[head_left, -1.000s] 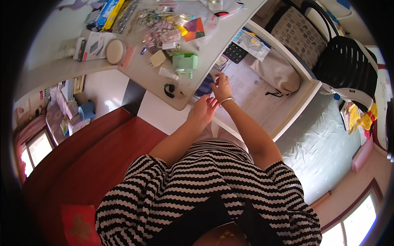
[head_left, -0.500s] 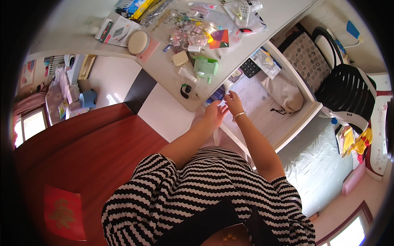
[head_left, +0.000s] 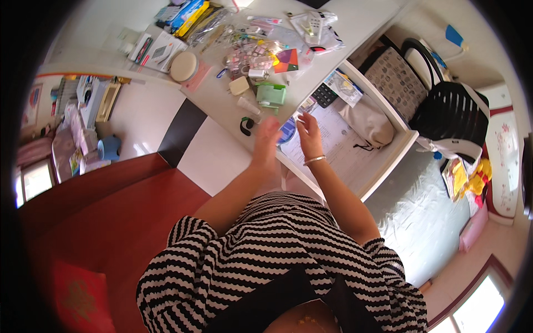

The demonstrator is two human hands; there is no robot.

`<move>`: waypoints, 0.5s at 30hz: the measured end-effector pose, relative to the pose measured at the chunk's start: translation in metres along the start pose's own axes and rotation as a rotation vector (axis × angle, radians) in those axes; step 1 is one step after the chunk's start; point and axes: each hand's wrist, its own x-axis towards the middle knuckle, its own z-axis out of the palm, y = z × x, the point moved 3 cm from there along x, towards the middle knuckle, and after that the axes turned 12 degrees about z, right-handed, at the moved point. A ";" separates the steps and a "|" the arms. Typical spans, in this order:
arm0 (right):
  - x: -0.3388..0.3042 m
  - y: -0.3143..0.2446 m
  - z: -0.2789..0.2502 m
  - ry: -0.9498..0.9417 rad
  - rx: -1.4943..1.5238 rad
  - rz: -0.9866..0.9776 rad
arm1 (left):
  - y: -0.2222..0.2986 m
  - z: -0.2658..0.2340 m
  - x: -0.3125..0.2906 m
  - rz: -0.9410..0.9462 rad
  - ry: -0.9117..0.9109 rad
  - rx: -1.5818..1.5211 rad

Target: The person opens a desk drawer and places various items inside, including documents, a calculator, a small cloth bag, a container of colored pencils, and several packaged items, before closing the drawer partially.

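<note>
My left hand (head_left: pixel 267 140), smeared by motion, is at the desk's front corner, near a black wristband-like loop (head_left: pixel 246 126). Whether its fingers grip anything does not show. Over the open drawer (head_left: pixel 361 164), my right hand (head_left: pixel 310 136) has its fingers loosely bent and apart, with nothing visible in them; a bracelet circles that wrist. Between the two hands lies a round blue item (head_left: pixel 287 131) at the drawer's near left corner. Farther back in the drawer are printed papers (head_left: pixel 327 133), a beige drawstring pouch (head_left: pixel 366 121) and a black calculator-like keypad (head_left: pixel 324 95).
On the desk (head_left: pixel 219 102) lie a green plastic box (head_left: pixel 271 94), a cream square case (head_left: pixel 239 85), a white tube (head_left: pixel 248 105), a round tin (head_left: pixel 184 67) and a pile of small pink items (head_left: pixel 250 55). Bags (head_left: pixel 452 108) stand right of the drawer, beside a bed (head_left: pixel 422 216).
My hands, close together at the drawer corner before, have parted. The left has moved left toward the desk corner, uncovering the round blue item. The whole view has shifted slightly.
</note>
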 end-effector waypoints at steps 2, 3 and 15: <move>0.006 -0.020 0.014 0.004 -0.079 -0.102 | 0.025 -0.004 0.018 0.094 0.018 0.085; 0.010 -0.030 0.022 0.015 -0.147 -0.168 | 0.036 -0.007 0.028 0.147 0.030 0.125; 0.042 -0.060 0.055 0.065 -0.552 -0.290 | 0.050 -0.024 0.087 -0.142 -0.196 0.200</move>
